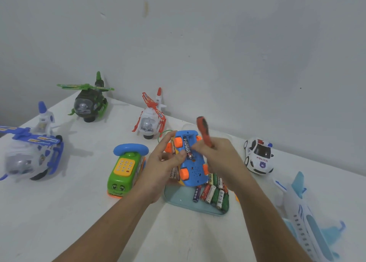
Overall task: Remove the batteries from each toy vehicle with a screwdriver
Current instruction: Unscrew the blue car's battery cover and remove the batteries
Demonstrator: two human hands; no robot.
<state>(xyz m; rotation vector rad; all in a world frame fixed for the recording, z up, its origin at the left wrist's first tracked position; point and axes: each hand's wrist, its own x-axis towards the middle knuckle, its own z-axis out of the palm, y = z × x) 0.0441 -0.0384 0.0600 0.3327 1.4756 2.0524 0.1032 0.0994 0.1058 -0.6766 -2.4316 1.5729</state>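
My left hand (164, 162) grips the upturned blue toy (193, 171) above the tray (177, 199) of loose batteries (213, 194). My right hand (216, 153) clutches the screwdriver (205, 131), handle up, fingers (196, 148) touching the battery (188, 150) in the toy's open compartment.

Between the fingers (166, 142): toy (195, 169), blue with orange wheels (183, 174); battery (188, 150), black, white lettering; above them, screwdriver handle (205, 132), red and black.

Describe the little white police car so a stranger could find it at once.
Start at the white table and go to its right side, beyond the right hand gripping the orange-handled screwdriver. There, apart from the pale blue plastic airplane, stands the small white plastic car. It alone has POLICE lettered on its bonnet.
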